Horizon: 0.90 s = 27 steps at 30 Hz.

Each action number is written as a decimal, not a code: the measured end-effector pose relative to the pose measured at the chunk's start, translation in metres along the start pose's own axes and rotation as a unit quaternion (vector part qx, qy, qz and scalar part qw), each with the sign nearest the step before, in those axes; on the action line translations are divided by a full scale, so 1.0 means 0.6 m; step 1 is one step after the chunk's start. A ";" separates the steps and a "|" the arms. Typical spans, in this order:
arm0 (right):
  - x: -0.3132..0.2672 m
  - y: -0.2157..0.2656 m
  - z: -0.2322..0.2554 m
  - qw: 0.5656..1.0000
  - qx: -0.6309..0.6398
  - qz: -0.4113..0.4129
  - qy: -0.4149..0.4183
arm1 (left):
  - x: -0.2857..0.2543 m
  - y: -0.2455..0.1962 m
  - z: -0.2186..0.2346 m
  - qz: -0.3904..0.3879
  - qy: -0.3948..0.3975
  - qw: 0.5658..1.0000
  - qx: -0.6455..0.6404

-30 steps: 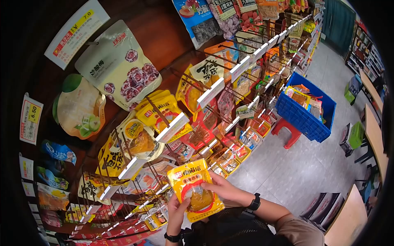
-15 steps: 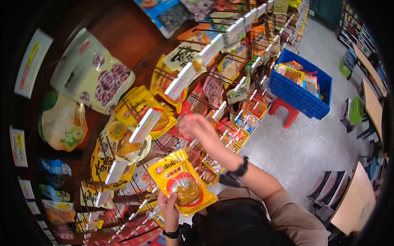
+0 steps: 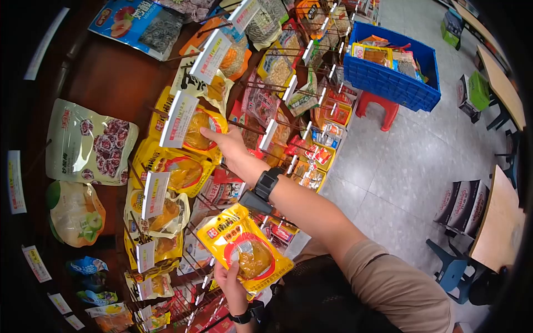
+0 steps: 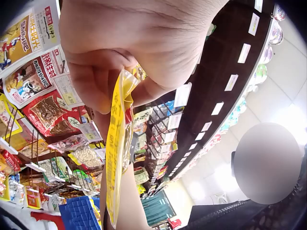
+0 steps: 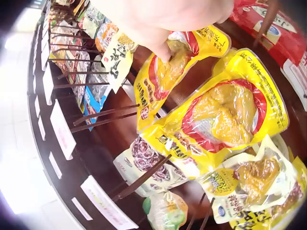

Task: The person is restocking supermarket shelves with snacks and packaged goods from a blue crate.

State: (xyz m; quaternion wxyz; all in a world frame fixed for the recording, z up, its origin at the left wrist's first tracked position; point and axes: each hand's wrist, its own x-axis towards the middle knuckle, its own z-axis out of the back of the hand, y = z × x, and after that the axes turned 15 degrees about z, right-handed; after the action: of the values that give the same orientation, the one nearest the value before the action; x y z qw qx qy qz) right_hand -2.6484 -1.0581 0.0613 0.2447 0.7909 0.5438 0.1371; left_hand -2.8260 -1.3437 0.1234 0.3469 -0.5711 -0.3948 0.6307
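Observation:
My left hand (image 3: 232,286) pinches a yellow snack packet (image 3: 251,252) by its lower left part, thumb on the front. The packet has a clear window with a golden-brown piece inside, and it shows edge-on in the left wrist view (image 4: 115,143). My right hand (image 3: 233,147) reaches to the rack and grips the edge of a like yellow packet (image 5: 168,79) hanging on a hook, thumb over its window. The fingers behind that packet are hidden. Just below it hangs another yellow packet (image 5: 225,115) of the same look.
Hooks with white price tags (image 3: 179,119) jut out from the dark rack. A blue crate (image 3: 391,89) filled with packets rests on a red stool (image 3: 383,114) at the right. Pale-topped tables (image 3: 499,216) stand along the far right.
My right hand has let go of the held packet and moved up and left to a hanging packet. The left hand keeps its packet; the view has shifted.

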 end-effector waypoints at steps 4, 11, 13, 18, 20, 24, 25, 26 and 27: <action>-0.037 0.031 -0.008 0.994 0.012 0.069 -0.088 | 0.009 0.005 -0.004 0.005 -0.001 1.000 -0.002; -0.054 0.017 0.008 0.994 0.047 0.064 -0.074 | 0.009 0.012 0.001 0.008 0.019 1.000 -0.004; -0.057 0.017 0.008 0.994 0.046 0.069 -0.069 | 0.009 0.010 0.006 0.013 0.024 1.000 -0.004; -0.081 0.018 0.002 0.997 -0.020 0.030 -0.069 | -0.006 0.013 0.017 -0.001 0.022 1.000 -0.013; -0.102 0.012 -0.008 0.978 -0.184 0.028 -0.098 | -0.005 0.021 0.034 0.003 0.016 0.999 -0.030; -0.229 0.045 -0.056 0.987 -0.144 0.063 0.037 | -0.038 0.034 0.118 0.044 0.026 0.999 0.013; -0.267 0.045 -0.047 0.971 -0.211 0.065 0.091 | -0.050 0.038 0.140 0.027 0.047 0.998 0.025; -0.310 0.043 -0.043 0.968 -0.208 0.049 0.130 | -0.064 0.029 0.153 0.015 0.042 0.998 0.043; -0.354 0.039 -0.035 0.958 -0.239 0.027 0.159 | -0.080 0.035 0.180 0.009 0.041 0.997 0.057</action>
State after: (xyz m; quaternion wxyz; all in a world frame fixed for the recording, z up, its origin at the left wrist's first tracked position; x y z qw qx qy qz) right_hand -2.7190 -1.2565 0.1022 0.3333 0.6915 0.5058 0.3936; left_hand -2.9277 -1.4066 0.1300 0.3892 -0.5794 -0.3386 0.6310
